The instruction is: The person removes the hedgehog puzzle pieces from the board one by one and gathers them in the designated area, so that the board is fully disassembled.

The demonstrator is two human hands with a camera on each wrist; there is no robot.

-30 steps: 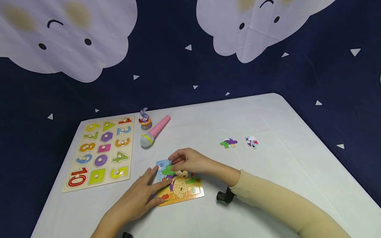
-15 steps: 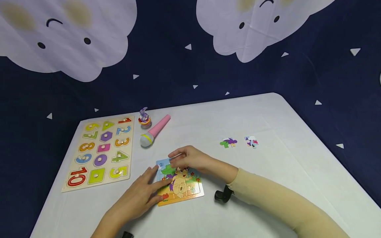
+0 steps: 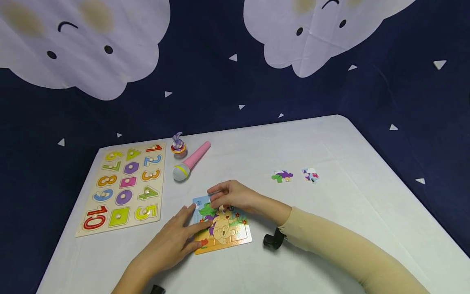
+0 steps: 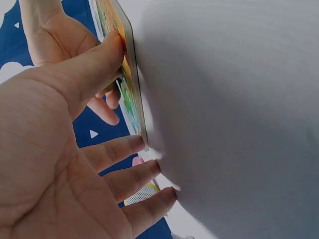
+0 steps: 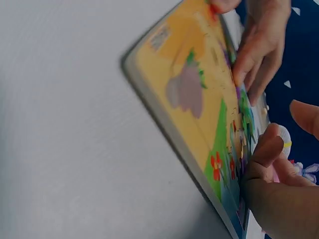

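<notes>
A jigsaw puzzle board (image 3: 223, 233) with a purple-and-tan cartoon animal lies on the table. My left hand (image 3: 175, 232) rests along its left side, index finger and thumb reaching onto the picture. In the left wrist view the thumb (image 4: 107, 55) presses on the board's face while other fingers touch the table beside it. Over the far edge is my right hand (image 3: 235, 197), its thumb low over the picture and its index finger held apart. No piece shows between those fingers, and the hand covers part of the board's top. Two loose puzzle pieces, one green-purple (image 3: 282, 176), one white-blue (image 3: 311, 176), lie to the right.
Left of the puzzle lies a wooden number-and-shape board (image 3: 128, 181). A pink toy microphone (image 3: 192, 160) and a small purple rabbit figure (image 3: 178, 146) stand or lie behind it. A black wrist-camera part (image 3: 273, 241) hangs under the right wrist.
My right hand has lifted slightly and drawn a little back from the top of the puzzle. The left hand and the loose pieces have kept their places.
</notes>
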